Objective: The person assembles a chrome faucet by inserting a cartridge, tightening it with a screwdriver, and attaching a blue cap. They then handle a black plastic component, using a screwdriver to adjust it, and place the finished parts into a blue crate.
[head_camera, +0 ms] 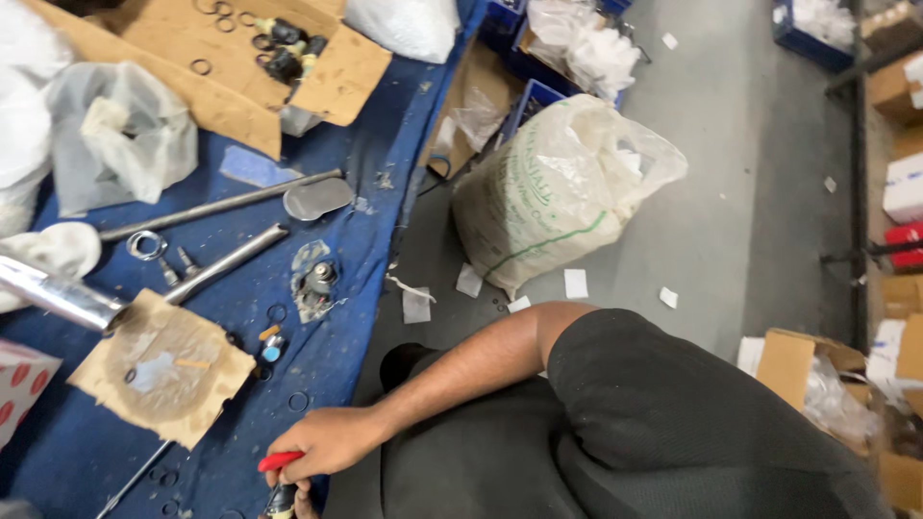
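Observation:
My right hand (327,442) rests at the near edge of the blue-covered table (356,221), its fingers closed around a red-handled tool (279,460). Just under the hand, at the bottom edge of the view, is a small black and brass part (281,500); I cannot tell what holds it. My forearm runs back to my dark sleeve (635,384). My left hand is out of view.
On the table lie chrome tubes (216,207), a chrome spout (58,293), an oval metal plate (317,198), a black valve part (317,279), rubber rings, torn cardboard (163,370) and a cardboard lid holding black parts (288,53). A full white sack (558,192) stands on the grey floor, with boxes at the right.

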